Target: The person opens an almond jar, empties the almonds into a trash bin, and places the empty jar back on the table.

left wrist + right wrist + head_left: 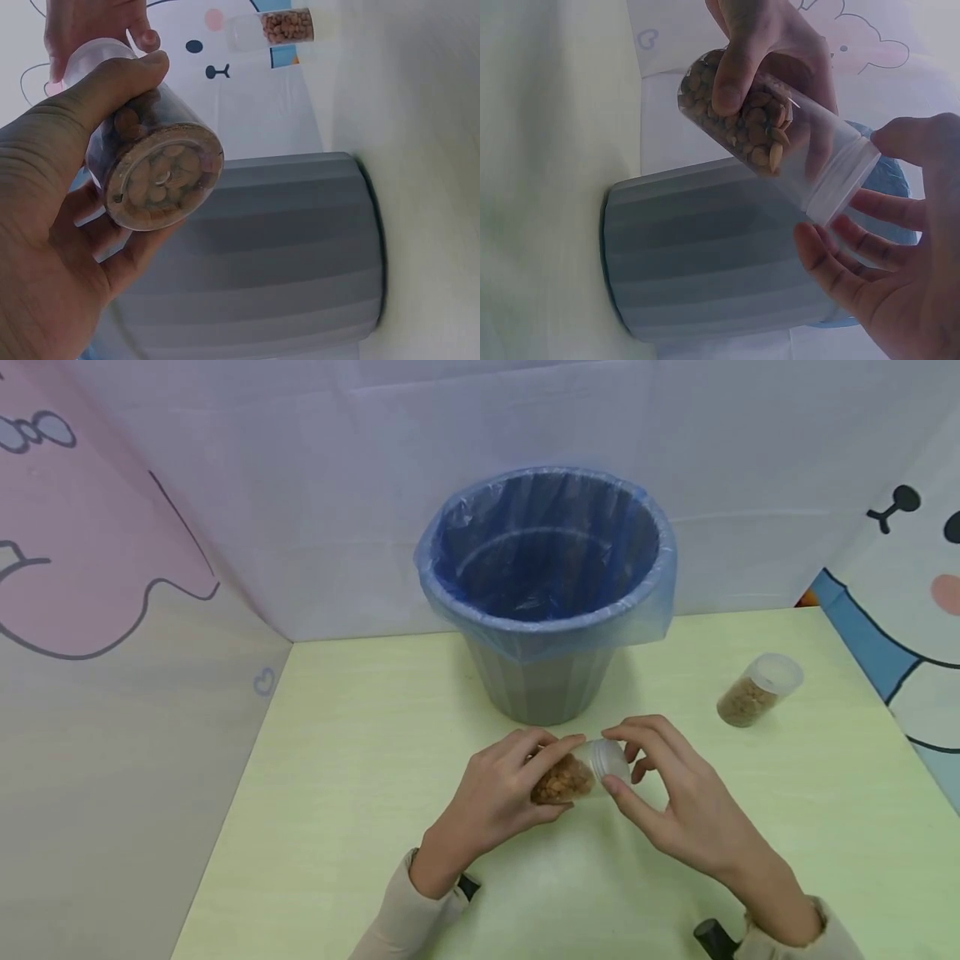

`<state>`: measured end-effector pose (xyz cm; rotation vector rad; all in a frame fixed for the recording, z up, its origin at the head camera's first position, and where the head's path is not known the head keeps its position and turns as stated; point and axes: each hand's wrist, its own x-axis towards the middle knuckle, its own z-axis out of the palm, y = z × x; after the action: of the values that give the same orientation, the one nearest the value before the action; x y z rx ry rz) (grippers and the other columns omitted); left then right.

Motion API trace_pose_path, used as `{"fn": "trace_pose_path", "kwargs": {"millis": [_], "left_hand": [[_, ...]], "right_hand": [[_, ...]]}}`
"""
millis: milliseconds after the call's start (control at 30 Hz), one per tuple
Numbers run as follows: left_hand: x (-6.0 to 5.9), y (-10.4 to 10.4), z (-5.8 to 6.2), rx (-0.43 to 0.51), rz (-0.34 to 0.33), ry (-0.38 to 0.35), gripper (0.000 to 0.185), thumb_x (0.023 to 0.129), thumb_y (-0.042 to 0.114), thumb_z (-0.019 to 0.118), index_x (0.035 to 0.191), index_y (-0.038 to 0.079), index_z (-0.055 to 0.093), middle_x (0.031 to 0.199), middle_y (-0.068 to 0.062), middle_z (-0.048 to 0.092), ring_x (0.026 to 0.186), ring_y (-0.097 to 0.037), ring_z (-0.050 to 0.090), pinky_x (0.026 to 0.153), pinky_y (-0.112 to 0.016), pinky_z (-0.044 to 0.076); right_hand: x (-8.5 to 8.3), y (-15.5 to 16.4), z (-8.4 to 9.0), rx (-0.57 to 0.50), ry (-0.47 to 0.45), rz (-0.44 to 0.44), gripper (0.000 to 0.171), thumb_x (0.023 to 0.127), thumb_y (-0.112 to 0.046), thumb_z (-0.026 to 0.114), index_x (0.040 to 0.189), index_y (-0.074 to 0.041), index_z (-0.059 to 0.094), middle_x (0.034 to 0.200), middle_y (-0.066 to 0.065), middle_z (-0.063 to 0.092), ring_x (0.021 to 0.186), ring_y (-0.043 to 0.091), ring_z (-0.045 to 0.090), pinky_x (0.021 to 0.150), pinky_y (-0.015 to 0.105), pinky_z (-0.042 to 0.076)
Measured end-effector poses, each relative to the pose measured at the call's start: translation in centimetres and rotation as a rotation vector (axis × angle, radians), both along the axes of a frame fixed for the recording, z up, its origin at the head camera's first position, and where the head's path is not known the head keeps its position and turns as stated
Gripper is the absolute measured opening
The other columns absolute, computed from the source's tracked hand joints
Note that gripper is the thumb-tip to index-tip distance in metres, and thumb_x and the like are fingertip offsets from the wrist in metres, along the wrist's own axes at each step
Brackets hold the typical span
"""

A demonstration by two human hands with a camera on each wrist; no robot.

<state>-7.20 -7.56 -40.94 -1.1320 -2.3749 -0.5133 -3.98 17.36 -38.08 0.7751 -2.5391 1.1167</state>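
Pale-green table [337,760] beneath jar [576,778], pale backdrop [322,502]

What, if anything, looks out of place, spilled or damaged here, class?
Nothing stands out. The held jar is tilted, but its lid is on and no spill shows. The other jar stands upright on the table, and so does the bin, its blue liner hanging over the outside.

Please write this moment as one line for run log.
left grip: holds part-filled jar; right grip: pinches its lid; lid: on; second jar: upright on table; bin: lined
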Motion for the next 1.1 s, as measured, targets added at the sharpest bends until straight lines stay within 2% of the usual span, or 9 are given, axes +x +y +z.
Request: {"fn": "trace_pose_path", "kwargs": {"millis": [233, 333, 467, 533, 633, 733, 833, 1000, 1100], "left_hand": [[-0.15, 0.1, 0.0, -0.015, -0.001, -0.021, 0.08, 0.075, 0.044, 0.093, 0.145, 0.023, 0.061, 0.116, 0.003, 0.066, 0.103, -0.011, 0.069, 0.087, -0.025, 0.06], [-0.29, 0.19, -0.07, -0.017, -0.002, -0.016, 0.081, 0.075, 0.044, 0.093, 0.146, 0.023, 0.061, 0.117, 0.003, 0.067, 0.102, -0.011, 0.069, 0.087, -0.024, 0.06], [-0.42, 0.17, -0.12, -0.019, -0.005, -0.011, 0.082, 0.075, 0.045, 0.094, 0.147, 0.024, 0.06, 0.118, 0.003, 0.067, 0.102, -0.012, 0.069, 0.088, -0.025, 0.06], [-0.5, 0.2, -0.18, -0.017, -0.008, -0.01, 0.082, 0.075, 0.044, 0.093, 0.147, 0.024, 0.06, 0.118, 0.003, 0.067, 0.103, -0.012, 0.069, 0.089, -0.025, 0.06], [-0.55, 0.31, -0.25, -0.009, -0.017, -0.009, 0.08, 0.076, 0.043, 0.093, 0.146, 0.023, 0.06, 0.118, 0.003, 0.067, 0.103, -0.012, 0.069, 0.089, -0.025, 0.06], [-0.51, 0.37, -0.18, -0.007, -0.021, -0.007, 0.078, 0.077, 0.041, 0.092, 0.145, 0.022, 0.061, 0.118, 0.003, 0.067, 0.103, -0.012, 0.069, 0.089, -0.024, 0.059], [-0.54, 0.37, -0.09, -0.013, -0.021, -0.005, 0.077, 0.077, 0.04, 0.092, 0.145, 0.022, 0.061, 0.119, 0.003, 0.067, 0.104, -0.012, 0.069, 0.09, -0.024, 0.059], [-0.61, 0.29, 0.02, -0.033, -0.015, 0.007, 0.079, 0.077, 0.039, 0.093, 0.147, 0.023, 0.06, 0.121, 0.002, 0.066, 0.104, -0.013, 0.069, 0.089, -0.027, 0.059], [-0.66, 0.24, 0.06, -0.04, -0.014, 0.014, 0.078, 0.078, 0.039, 0.092, 0.147, 0.024, 0.059, 0.121, 0.002, 0.066, 0.103, -0.013, 0.068, 0.088, -0.028, 0.059]], "right_hand": [[-0.18, 0.11, -0.45, -0.024, 0.079, 0.066, 0.048, 0.088, -0.006, 0.076, 0.133, -0.007, 0.061, 0.134, 0.008, 0.056, 0.107, 0.009, 0.057, 0.087, 0.012, 0.048], [-0.37, 0.11, -0.59, -0.05, 0.143, 0.098, 0.037, 0.099, -0.02, 0.065, 0.133, -0.005, 0.061, 0.134, 0.012, 0.056, 0.109, 0.014, 0.056, 0.088, 0.016, 0.047], [-0.53, 0.05, -0.56, -0.062, 0.187, 0.117, 0.045, 0.107, -0.039, 0.049, 0.134, -0.004, 0.06, 0.133, 0.016, 0.055, 0.114, 0.016, 0.054, 0.09, 0.017, 0.045], [-0.52, 0.12, -0.59, -0.061, 0.183, 0.11, 0.046, 0.107, -0.039, 0.05, 0.135, -0.004, 0.06, 0.134, 0.017, 0.054, 0.117, 0.016, 0.052, 0.09, 0.016, 0.044], [-0.4, 0.43, -0.71, -0.036, 0.157, 0.075, 0.043, 0.105, -0.032, 0.059, 0.139, -0.005, 0.059, 0.137, 0.017, 0.052, 0.12, 0.016, 0.051, 0.09, 0.017, 0.045], [-0.23, 0.79, -0.77, 0.043, 0.113, 0.009, 0.048, 0.099, -0.023, 0.07, 0.143, -0.01, 0.057, 0.138, 0.012, 0.052, 0.106, 0.01, 0.053, 0.079, 0.018, 0.046], [-0.14, 0.98, -0.77, 0.143, 0.069, -0.051, 0.055, 0.094, -0.021, 0.075, 0.145, -0.016, 0.055, 0.131, 0.002, 0.057, 0.09, 0.003, 0.051, 0.064, 0.018, 0.043], [-0.21, 0.82, -0.81, 0.254, 0.073, -0.106, 0.05, 0.094, -0.032, 0.075, 0.138, -0.016, 0.058, 0.098, -0.009, 0.063, 0.072, -0.001, 0.047, 0.055, 0.02, 0.039], [-0.26, 0.67, -0.8, 0.267, 0.076, -0.122, 0.047, 0.093, -0.036, 0.077, 0.133, -0.015, 0.061, 0.085, -0.01, 0.062, 0.065, -0.003, 0.046, 0.054, 0.02, 0.04]]}}
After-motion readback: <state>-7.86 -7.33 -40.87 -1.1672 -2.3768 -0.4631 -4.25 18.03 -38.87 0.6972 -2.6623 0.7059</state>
